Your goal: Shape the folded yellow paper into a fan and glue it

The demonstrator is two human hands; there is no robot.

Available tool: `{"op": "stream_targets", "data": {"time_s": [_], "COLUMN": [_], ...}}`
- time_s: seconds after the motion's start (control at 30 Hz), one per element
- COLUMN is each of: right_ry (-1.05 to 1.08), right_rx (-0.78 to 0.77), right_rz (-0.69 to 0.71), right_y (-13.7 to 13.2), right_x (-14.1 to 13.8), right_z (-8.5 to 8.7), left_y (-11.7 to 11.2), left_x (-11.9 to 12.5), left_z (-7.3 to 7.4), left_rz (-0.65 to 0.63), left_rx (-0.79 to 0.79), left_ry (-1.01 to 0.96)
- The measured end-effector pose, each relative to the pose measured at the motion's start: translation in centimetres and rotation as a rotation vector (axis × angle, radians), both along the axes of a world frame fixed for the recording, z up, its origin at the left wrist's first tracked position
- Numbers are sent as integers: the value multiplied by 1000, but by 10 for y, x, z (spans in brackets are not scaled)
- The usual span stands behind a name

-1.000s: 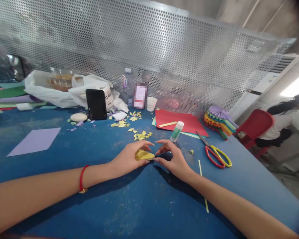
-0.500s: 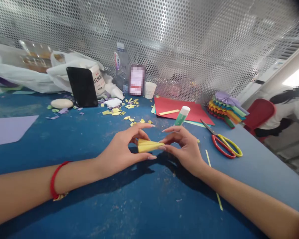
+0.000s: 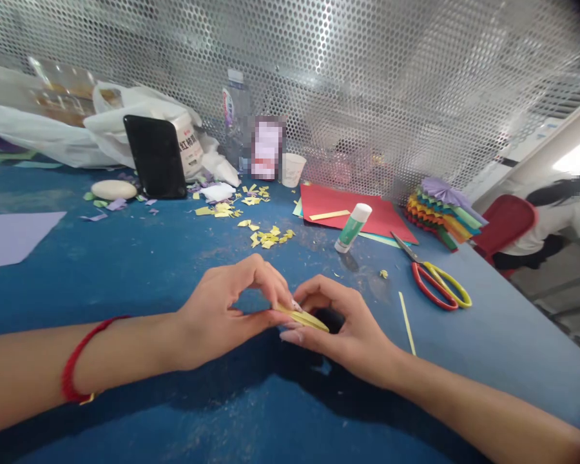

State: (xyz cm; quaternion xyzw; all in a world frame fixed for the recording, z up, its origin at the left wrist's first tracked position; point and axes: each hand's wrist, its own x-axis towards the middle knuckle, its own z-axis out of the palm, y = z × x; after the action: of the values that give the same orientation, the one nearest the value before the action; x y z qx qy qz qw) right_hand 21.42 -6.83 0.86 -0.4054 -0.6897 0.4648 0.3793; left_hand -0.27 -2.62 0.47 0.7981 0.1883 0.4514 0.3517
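Between my two hands is a small piece of folded yellow paper [image 3: 310, 319], held just above the blue table [image 3: 212, 412]. My left hand [image 3: 236, 299] pinches its left end between thumb and fingers. On the other side, my right hand [image 3: 341, 316] grips the paper with the thumb below and fingers above, and its wide end points toward the right palm. The fingertips of both hands nearly meet and cover part of the paper. Beyond them, a glue stick [image 3: 354, 228] stands capped and leaning slightly in the view.
Scissors [image 3: 435, 283] lie right, near a thin yellow strip [image 3: 406, 322]. Yellow scraps [image 3: 270, 238] are scattered ahead. Red paper [image 3: 357, 209], pleated coloured paper [image 3: 444, 209], a cup [image 3: 293, 169], a bottle [image 3: 236, 122] and a black phone [image 3: 155, 158] stand or lie farther back. Purple paper [image 3: 17, 238] is left.
Both hands have drawn closer to me and together. The yellow paper has turned, its wide end now toward the right hand. The glue stick and scraps behind show more fully.
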Motion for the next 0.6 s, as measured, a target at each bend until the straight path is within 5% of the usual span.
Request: {"op": "stream_targets", "data": {"time_s": [0.13,0.4,0.6], "right_ry": [241,268,393], "right_rx": [-248,-187,-200], "right_rz": [5,-74,-101], "right_y": [5,11,7], "right_x": [-2,0,-1], "right_z": [-4,-7,-1], "left_y": [10,16,11], "left_x": [1,5,4], "left_z": [-5,1,9], "left_rz": [65,87,110], "left_rx": [-8,-54,-144], "left_ry": [-30,154,111]}}
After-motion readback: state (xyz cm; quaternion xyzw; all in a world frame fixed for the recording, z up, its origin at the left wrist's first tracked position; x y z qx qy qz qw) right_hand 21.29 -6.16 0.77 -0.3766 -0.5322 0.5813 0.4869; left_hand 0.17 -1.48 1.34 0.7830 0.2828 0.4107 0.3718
